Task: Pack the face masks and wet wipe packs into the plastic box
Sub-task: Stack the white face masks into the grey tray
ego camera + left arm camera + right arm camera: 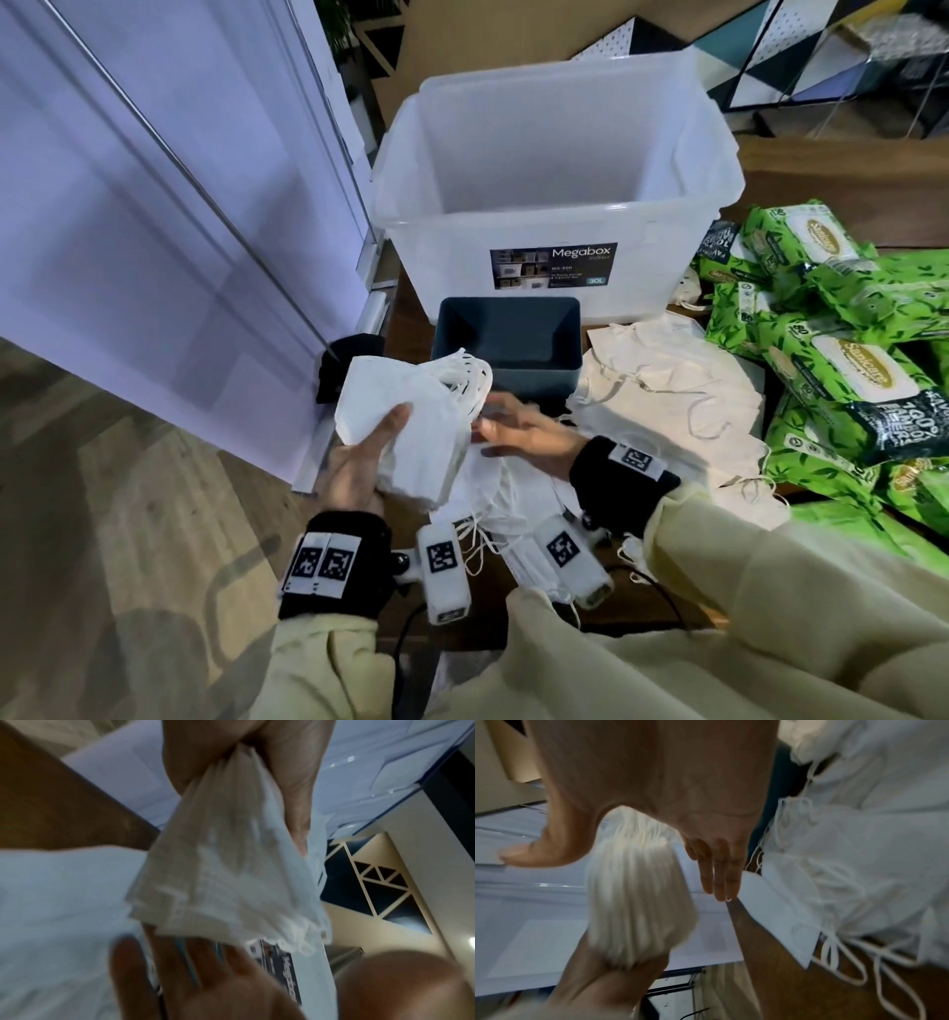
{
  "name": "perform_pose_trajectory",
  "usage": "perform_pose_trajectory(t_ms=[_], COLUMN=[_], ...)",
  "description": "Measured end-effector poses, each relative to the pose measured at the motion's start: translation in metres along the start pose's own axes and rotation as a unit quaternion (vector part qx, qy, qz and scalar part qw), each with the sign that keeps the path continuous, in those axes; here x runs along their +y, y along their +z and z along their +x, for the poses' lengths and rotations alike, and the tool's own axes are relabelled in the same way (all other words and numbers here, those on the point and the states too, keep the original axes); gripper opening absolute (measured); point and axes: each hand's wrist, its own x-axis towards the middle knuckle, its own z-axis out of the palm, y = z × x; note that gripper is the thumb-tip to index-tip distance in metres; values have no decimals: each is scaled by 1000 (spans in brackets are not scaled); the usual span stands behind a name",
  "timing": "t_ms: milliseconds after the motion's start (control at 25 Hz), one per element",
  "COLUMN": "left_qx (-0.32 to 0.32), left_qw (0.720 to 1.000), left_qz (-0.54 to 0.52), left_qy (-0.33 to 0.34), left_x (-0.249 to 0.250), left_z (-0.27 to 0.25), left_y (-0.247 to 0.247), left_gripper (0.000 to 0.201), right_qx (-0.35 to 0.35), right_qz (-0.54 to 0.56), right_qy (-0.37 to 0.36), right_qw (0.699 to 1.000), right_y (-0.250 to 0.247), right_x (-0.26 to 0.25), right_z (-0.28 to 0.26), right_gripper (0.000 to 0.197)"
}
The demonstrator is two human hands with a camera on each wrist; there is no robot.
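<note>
- A stack of white face masks (395,411) is held by the left hand (354,467), thumb over the top face and fingers beneath; it is raised above the left edge of the surface (405,303), partly overhanging the wooden floor (128,488).
- The right hand (524,431) lies at 3 o'clock of the stack, its fingers straight and together, reaching toward the ear-loop side; from the right wrist view nothing is seen gripped by it.
- The dark blue bin (508,334) stands just at 12 o'clock of the hands, touching or nearly touching the front wall of the clear plastic box (554,205), which is open at the top.
- More loose masks (667,380) are spread on the surface at 3 o'clock of the bin, straps trailing toward the hands.
- The green wet wipe packs (842,360) are piled at 3 o'clock, along the right edge of the view, well apart from the box opening.
- A white panel wall (154,231) closes the side at 9 o'clock, near the box's left wall.
</note>
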Motion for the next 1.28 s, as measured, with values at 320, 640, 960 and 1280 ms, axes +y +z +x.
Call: perform_pose_trajectory(t_ms=[320,640,960,1280], left_qx=[-67,-183,-84,-89], left_qw=[995,954,837,715], left_qz=[-80,228,529,686], left_qy=[-1,71,109,103], left_x=[-2,51,2,-14], left_z=[48,153,213,209], left_y=[70,85,104,108], left_gripper=[63,57,40,63], right_qx=[111,160,222,268], right_qz=[13,-286,-478,-460], right_qy=[-35,-9,128,194], right_qw=[993,945,840,824], right_y=[-18,-108,-115,-92], right_x=[-36,-96,-48,-18], right_z=[1,56,121,147], right_gripper=[39,47,41,81])
